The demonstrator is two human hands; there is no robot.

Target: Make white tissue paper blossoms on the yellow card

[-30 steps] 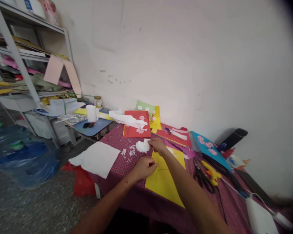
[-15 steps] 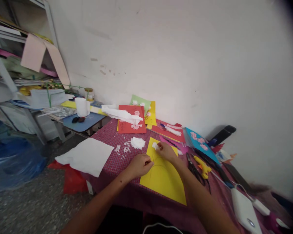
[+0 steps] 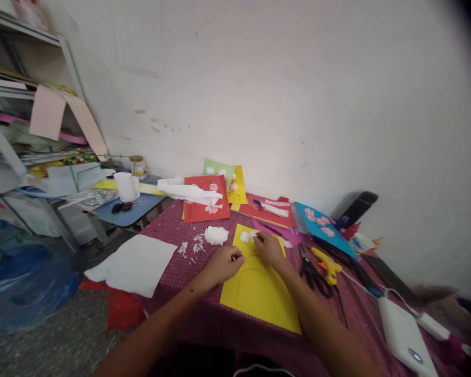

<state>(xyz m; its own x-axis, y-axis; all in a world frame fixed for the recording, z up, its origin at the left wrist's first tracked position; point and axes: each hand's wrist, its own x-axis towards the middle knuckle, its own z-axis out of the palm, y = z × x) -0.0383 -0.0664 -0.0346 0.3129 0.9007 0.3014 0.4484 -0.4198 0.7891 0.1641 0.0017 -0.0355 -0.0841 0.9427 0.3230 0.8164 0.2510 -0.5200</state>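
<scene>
A yellow sheet of paper (image 3: 267, 298) with faint curved pencil lines lies on the checked tablecloth in front of me. My right hand (image 3: 270, 248) is over its upper part, fingertips pinched on a small piece of white tissue (image 3: 253, 234). Just left of those fingertips, another white tissue piece (image 3: 244, 237) rests on the sheet. My left hand (image 3: 224, 263) is at the sheet's left edge with its fingers curled and thumb against them; anything inside is hidden. Beyond the left hand are a stack of white tissue pieces (image 3: 216, 235) and torn white scraps (image 3: 198, 244).
Right of the sheet lie black scissors (image 3: 313, 275), a yellow glue gun (image 3: 328, 266) and a white power bank (image 3: 406, 335). Cards with pink flowers, one red (image 3: 206, 212) and one blue (image 3: 329, 235), stand toward the wall. A large white tissue (image 3: 135, 264) hangs over the left edge.
The view has shifted slightly. A white tissue piece that was by my right fingertips now lies apart from them, and a second piece shows at the fingertips. The left hand stays curled.
</scene>
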